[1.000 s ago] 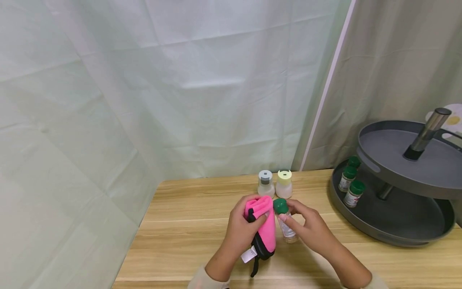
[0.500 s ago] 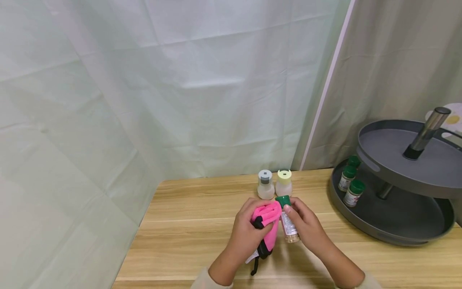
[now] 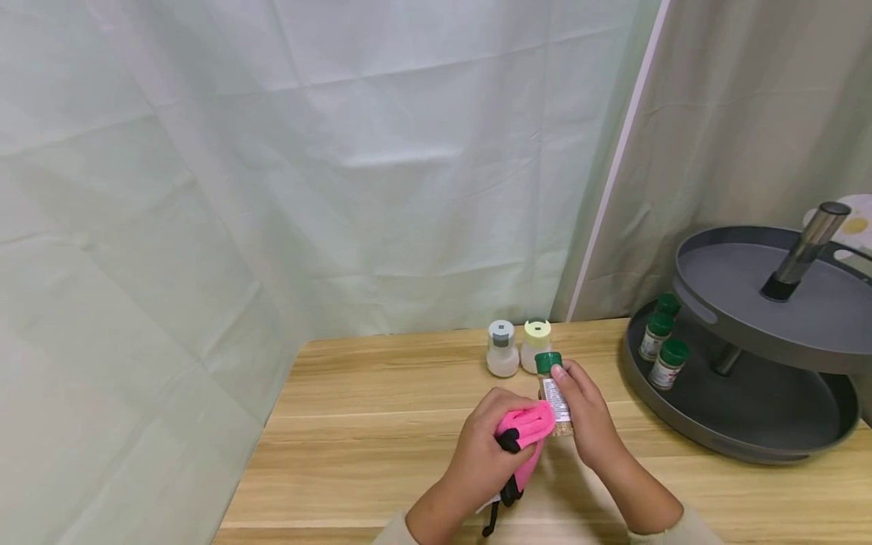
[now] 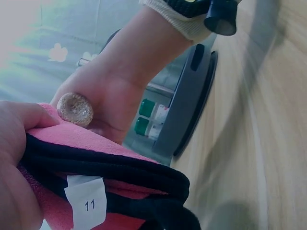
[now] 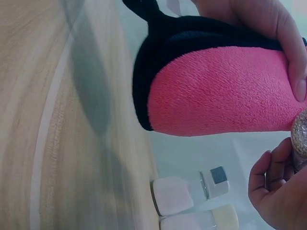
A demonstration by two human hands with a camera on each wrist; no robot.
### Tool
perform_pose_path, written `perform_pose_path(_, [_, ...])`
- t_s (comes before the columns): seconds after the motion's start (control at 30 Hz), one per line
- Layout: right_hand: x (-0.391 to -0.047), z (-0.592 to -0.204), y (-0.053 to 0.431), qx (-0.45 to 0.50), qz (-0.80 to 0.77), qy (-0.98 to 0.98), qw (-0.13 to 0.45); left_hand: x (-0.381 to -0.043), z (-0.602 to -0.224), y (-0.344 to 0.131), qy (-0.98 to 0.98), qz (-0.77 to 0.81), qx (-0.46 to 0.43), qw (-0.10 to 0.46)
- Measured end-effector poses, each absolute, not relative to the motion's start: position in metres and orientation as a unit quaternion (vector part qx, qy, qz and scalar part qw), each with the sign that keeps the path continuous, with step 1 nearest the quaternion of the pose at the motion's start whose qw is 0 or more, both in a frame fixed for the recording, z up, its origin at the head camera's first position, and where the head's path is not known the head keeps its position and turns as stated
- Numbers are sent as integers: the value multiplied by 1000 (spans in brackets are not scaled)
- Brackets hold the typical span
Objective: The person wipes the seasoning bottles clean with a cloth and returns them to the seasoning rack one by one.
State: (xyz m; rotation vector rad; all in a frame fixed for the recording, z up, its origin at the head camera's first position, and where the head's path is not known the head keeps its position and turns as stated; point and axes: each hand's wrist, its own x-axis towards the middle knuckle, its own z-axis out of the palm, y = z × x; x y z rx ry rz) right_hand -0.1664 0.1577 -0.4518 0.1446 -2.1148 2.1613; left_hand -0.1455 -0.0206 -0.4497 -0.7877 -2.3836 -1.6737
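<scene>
Gripping with both hands, you are clutching the folded pink cloth (image 3: pixel 537 418) in your left hand (image 3: pixel 485 443) and holding the green-capped jar (image 3: pixel 555 397) in your right hand (image 3: pixel 590 415), your thumb lying just under the cap. That jar is hanging above the table (image 3: pixel 354 431), at about two o'clock from your left hand. The cloth is overlapping it from seven o'clock; whether the two are pressing together, I cannot tell. Judging by this, you are working the cloth against the jar, so you should be gripping high with the right, leaving the lower body and base (image 4: pixel 75 109) free, and using short, light left-hand strokes. A black strap (image 3: pixel 492 518) is dangling below the cloth and could be snagging. Two shakers (image 3: pixel 502 353) are standing toward ten and eleven o'clock from the jar, so mind your knuckles.
</scene>
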Motion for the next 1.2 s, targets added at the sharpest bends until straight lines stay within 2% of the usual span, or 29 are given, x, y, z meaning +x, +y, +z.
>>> perform_pose_path(0.27, [-169,-453,158,31,743,-666,59,-144,-454,-21,-783,-546,-289,65])
perform_pose_path(0.47, [-168,-454,159,25,738,-672,49,-145,-455,-20,-787,-546,-278,72])
perform_pose_path(0.67, [-166,-454,155,34,722,-691,17,-151,-453,-22,-793,-548,-246,101])
perform_pose_path(0.97, [-162,-453,151,69,725,-682,-59,-164,-447,-29,-792,-580,-169,90])
perform_pose_path(1.2, [-161,-452,149,73,728,-677,-83,-169,-447,-30,-774,-612,-136,89])
